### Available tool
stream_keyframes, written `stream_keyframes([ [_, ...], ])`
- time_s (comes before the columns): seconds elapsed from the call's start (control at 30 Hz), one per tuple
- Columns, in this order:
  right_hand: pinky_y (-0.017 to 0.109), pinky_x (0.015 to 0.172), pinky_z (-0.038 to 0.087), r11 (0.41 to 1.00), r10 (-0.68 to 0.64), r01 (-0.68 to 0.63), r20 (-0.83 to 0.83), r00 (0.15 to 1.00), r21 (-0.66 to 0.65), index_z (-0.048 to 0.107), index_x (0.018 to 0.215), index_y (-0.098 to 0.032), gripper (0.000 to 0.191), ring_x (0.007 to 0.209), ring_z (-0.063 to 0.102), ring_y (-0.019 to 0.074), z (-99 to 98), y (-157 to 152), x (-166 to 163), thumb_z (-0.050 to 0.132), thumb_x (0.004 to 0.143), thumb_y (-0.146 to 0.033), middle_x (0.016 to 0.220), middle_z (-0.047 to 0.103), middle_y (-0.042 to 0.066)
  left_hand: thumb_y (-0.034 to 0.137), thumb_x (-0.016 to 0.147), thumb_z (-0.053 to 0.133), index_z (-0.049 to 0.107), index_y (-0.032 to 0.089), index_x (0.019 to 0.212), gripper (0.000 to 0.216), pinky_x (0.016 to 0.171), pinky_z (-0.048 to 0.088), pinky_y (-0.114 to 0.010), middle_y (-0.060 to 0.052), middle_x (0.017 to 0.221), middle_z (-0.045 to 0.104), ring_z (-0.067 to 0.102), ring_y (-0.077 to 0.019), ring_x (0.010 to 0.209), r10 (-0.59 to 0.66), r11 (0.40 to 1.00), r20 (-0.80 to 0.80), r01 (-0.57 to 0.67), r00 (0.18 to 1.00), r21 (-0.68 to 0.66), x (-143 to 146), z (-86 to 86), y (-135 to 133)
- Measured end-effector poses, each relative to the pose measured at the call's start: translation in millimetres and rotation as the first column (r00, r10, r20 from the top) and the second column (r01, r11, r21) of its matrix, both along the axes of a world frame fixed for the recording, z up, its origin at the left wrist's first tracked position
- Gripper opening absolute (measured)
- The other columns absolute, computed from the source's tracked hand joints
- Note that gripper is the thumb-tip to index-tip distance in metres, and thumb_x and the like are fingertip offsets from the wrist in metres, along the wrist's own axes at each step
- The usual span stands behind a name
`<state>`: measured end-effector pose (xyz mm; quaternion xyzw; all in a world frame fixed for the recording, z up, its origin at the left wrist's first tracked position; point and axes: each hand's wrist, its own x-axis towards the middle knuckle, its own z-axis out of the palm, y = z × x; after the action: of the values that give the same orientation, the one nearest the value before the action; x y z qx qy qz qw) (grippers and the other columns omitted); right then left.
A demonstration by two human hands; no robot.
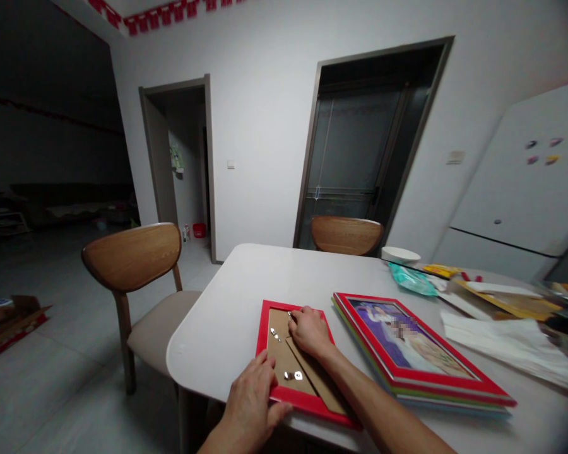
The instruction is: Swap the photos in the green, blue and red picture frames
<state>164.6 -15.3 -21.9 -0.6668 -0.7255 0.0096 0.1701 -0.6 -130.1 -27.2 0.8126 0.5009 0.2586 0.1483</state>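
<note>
A red picture frame (264, 328) lies face down at the table's near edge, its brown backing board (277, 362) showing. Metal clips (293, 376) sit on the board, and a brown stand flap (312, 372) runs along it, partly under my right forearm. My left hand (253, 394) grips the frame's near left corner, fingers over the left side and thumb at the near edge. At the far side of the board, my right hand (308, 329) has its fingers curled down by a small metal clip; what they pinch is hidden.
Right of the frame stands a stack of frames, topped by a red one (454, 375) with a photo. Further right lie a teal packet (413, 279), white paper (506, 340) and a white bowl (400, 255). Wooden chairs (137, 258) stand left and behind the white table (203, 340).
</note>
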Motion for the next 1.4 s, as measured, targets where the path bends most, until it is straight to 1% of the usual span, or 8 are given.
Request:
stream_keyframes([
  [0.17, 0.035, 0.075, 0.033, 1.0, 0.01, -0.011, -0.013, 1.0, -0.018, 0.059, 0.102, -0.024, 0.034, 0.093, 0.046, 0.0241, 1.2, 1, -5, 0.036, 0.077, -0.026, 0.097, 0.054, 0.011, 0.023, 0.064, 0.062, 0.053, 0.013, 0.105, 0.043, 0.096, 0.034, -0.035, -0.012, 0.117, 0.052, 0.037, -0.0238, 0.116, -0.007, 1.0, 0.007, 0.007, 1.0, 0.001, 0, 1.4, 0],
  [0.37, 0.027, 0.081, 0.033, 0.984, 0.167, -0.168, -0.027, 0.986, -0.052, 0.052, 0.11, -0.018, 0.043, 0.096, 0.048, 0.0177, 20.6, -11, 20, 0.042, 0.069, -0.015, 0.104, 0.056, 0.008, 0.025, 0.064, 0.064, 0.054, 0.013, 0.102, 0.041, 0.096, 0.033, -0.037, -0.013, 0.119, 0.05, 0.037, -0.0249, 0.116, 0.002, 1.0, 0.015, -0.002, 1.0, -0.025, 0, 1.5, 1],
  [0.53, 0.023, 0.077, 0.035, 0.956, 0.266, -0.264, -0.003, 0.964, -0.129, 0.064, 0.089, -0.017, 0.037, 0.089, 0.051, 0.0171, 26.2, -34, 49, 0.049, 0.056, -0.009, 0.095, 0.059, 0.006, 0.026, 0.064, 0.063, 0.053, 0.013, 0.105, 0.044, 0.096, 0.033, -0.037, -0.013, 0.118, 0.051, 0.037, -0.0248, 0.116, -0.001, 1.0, 0.041, 0.001, 0.999, -0.017, 0, 0.5, 1],
  [0.77, 0.026, 0.073, 0.034, 0.987, 0.155, -0.154, 0.027, 0.988, -0.038, 0.064, 0.073, -0.014, 0.026, 0.084, 0.049, 0.0192, 14.8, -38, 42, 0.04, 0.067, -0.008, 0.085, 0.058, 0.01, 0.026, 0.065, 0.063, 0.051, 0.011, 0.109, 0.048, 0.095, 0.034, -0.037, -0.014, 0.116, 0.052, 0.039, -0.0255, 0.115, 0.0, 1.0, 0.027, 0.001, 1.0, -0.007, -1, 1.6, -1],
  [0.97, 0.027, 0.079, 0.034, 0.977, 0.215, -0.215, -0.051, 0.975, 0.009, 0.061, 0.094, -0.016, 0.03, 0.089, 0.049, 0.0186, 17.2, -61, 35, 0.041, 0.075, -0.026, 0.092, 0.058, 0.009, 0.025, 0.064, 0.064, 0.053, 0.014, 0.105, 0.044, 0.095, 0.034, -0.038, -0.013, 0.119, 0.05, 0.038, -0.026, 0.115, 0.012, 1.0, 0.021, -0.011, 1.0, -0.01, 1, -3.1, -1],
  [1.07, 0.03, 0.076, 0.037, 0.976, 0.216, -0.218, -0.071, 0.974, -0.019, 0.06, 0.095, -0.019, 0.034, 0.088, 0.05, 0.0213, 17.4, -78, 26, 0.048, 0.069, -0.038, 0.094, 0.057, 0.01, 0.025, 0.064, 0.062, 0.05, 0.014, 0.11, 0.049, 0.095, 0.034, -0.039, -0.014, 0.12, 0.049, 0.038, -0.0259, 0.115, 0.025, 1.0, 0.048, -0.025, 0.999, -0.01, 3, -6.1, -1],
  [1.27, 0.028, 0.079, 0.037, 0.982, 0.181, -0.187, -0.177, 0.967, -0.023, 0.058, 0.099, -0.019, 0.038, 0.09, 0.051, 0.0198, 16.4, -81, 21, 0.049, 0.062, -0.022, 0.095, 0.058, 0.008, 0.021, 0.063, 0.061, 0.055, 0.017, 0.097, 0.035, 0.096, 0.032, -0.041, -0.011, 0.124, 0.045, 0.036, -0.0264, 0.116, 0.014, 0.999, 0.175, -0.008, 0.984, -0.035, 4, -5.4, -2],
  [1.4, 0.029, 0.08, 0.037, 0.986, 0.156, -0.166, -0.206, 0.966, -0.029, 0.058, 0.099, -0.016, 0.039, 0.09, 0.052, 0.0205, 27.4, -77, 25, 0.047, 0.061, -0.022, 0.094, 0.059, 0.01, 0.02, 0.067, 0.056, 0.046, 0.013, 0.108, 0.043, 0.096, 0.032, -0.037, -0.013, 0.125, 0.041, 0.037, -0.0238, 0.116, 0.091, 0.994, 0.323, -0.065, 0.942, -0.09, 3, 5.7, 2],
])
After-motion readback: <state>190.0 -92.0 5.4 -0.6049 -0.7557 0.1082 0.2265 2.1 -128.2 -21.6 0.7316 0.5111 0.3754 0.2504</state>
